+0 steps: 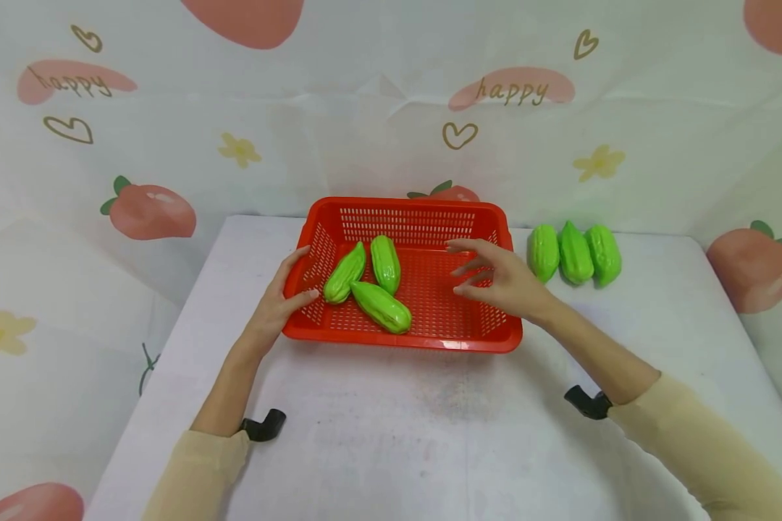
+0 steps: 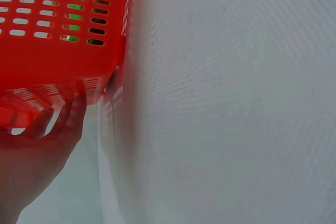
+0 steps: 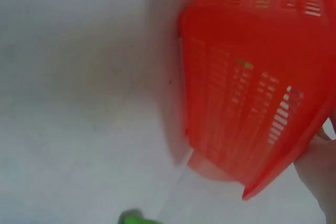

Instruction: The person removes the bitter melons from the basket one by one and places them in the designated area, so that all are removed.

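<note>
Over red basket [image 1: 430,344], right hand [image 1: 503,278] empty, fingers parted; left hand [image 1: 276,305] grips basket. Likely mid-transfer; next calls for pinching green fruit [image 1: 381,307].

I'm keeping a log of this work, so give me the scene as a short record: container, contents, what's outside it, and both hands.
container: red basket on a white table
contents: three green vegetables, mostly toward the left
outside: three similar ones, side by side, right of the basket
left hand: holds the basket's left side, thumb over the rim
right hand: over the basket's right part, fingers loosely bent, holding nothing
</note>
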A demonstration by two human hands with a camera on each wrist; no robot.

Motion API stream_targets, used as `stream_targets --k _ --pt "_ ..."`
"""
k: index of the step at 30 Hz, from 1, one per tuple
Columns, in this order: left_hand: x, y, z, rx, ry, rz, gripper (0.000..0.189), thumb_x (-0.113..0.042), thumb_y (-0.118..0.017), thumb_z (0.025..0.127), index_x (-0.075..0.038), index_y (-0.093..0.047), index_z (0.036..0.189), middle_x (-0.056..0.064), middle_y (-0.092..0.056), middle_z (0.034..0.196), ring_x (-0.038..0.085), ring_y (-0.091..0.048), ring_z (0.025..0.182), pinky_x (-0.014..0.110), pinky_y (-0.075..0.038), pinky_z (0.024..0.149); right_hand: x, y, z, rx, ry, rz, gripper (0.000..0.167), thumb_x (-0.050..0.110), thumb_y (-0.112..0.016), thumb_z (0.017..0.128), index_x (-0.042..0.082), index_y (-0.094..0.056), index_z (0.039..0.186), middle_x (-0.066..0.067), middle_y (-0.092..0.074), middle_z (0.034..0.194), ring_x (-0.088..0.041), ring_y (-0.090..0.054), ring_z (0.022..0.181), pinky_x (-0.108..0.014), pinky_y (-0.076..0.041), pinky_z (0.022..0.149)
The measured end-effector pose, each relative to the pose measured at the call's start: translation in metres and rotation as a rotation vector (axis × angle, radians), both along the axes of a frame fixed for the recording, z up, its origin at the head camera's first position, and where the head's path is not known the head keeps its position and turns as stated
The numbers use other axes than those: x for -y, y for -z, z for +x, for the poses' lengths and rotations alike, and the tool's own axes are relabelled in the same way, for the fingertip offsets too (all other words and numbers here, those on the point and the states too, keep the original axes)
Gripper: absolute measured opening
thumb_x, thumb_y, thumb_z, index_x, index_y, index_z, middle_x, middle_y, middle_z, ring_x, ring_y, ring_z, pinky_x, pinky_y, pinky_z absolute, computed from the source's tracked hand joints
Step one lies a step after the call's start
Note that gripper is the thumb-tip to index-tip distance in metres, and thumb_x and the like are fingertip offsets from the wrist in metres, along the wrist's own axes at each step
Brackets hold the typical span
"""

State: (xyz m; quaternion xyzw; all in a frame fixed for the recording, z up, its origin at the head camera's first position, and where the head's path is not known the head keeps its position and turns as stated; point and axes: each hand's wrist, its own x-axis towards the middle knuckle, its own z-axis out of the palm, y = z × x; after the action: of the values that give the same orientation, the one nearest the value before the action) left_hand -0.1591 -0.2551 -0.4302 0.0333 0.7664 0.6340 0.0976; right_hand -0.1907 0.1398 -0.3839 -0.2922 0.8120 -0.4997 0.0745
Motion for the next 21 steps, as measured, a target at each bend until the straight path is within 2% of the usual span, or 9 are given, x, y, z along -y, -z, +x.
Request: stream_targets --k 2,9,15,21 --pt "0.000 0.000 0.000 0.000 0.002 0.003 0.070 -0.014 -0.057 0.098 -0.036 -0.024 0.156 0.000 -0.028 0.155 0.029 -0.039 0.131 0.026 -0.047 0.094 0.004 0.000 -0.001 -0.001 -0.019 -0.002 0.063 0.004 -0.077 0.085 0.014 -0.052 0.142 -0.003 -0.057 0.135 -0.031 -0.067 0.102 -0.042 -0.057 0.084" --pt "-0.001 -0.002 0.000 0.002 0.003 -0.001 0.070 -0.014 -0.057 0.098 -0.036 -0.024 0.156 0.002 -0.029 0.155 0.030 -0.040 0.131 0.033 -0.048 0.096 0.019 0.001 -0.004 0.009 -0.094 0.012 0.064 0.004 -0.078 0.084 0.014 -0.051 0.142 -0.002 -0.056 0.137 -0.019 -0.068 0.102 -0.042 -0.057 0.084" --pt "-0.001 -0.002 0.000 0.003 0.001 -0.003 0.070 -0.014 -0.057 0.098 -0.037 -0.024 0.156 0.001 -0.028 0.155 0.030 -0.040 0.130 0.031 -0.049 0.095 0.030 0.003 -0.006 0.003 -0.135 0.052 0.065 0.006 -0.078 0.084 0.015 -0.051 0.142 -0.006 -0.058 0.135 -0.022 -0.067 0.103 -0.044 -0.058 0.082" --pt "0.000 -0.001 0.000 0.015 0.000 -0.007 0.070 -0.014 -0.056 0.098 -0.037 -0.024 0.156 0.003 -0.029 0.154 0.031 -0.040 0.131 0.033 -0.050 0.095 0.045 0.005 -0.008 0.042 -0.185 0.119 0.064 0.008 -0.079 0.084 0.015 -0.051 0.142 -0.005 -0.057 0.135 -0.026 -0.065 0.108 -0.043 -0.057 0.084"
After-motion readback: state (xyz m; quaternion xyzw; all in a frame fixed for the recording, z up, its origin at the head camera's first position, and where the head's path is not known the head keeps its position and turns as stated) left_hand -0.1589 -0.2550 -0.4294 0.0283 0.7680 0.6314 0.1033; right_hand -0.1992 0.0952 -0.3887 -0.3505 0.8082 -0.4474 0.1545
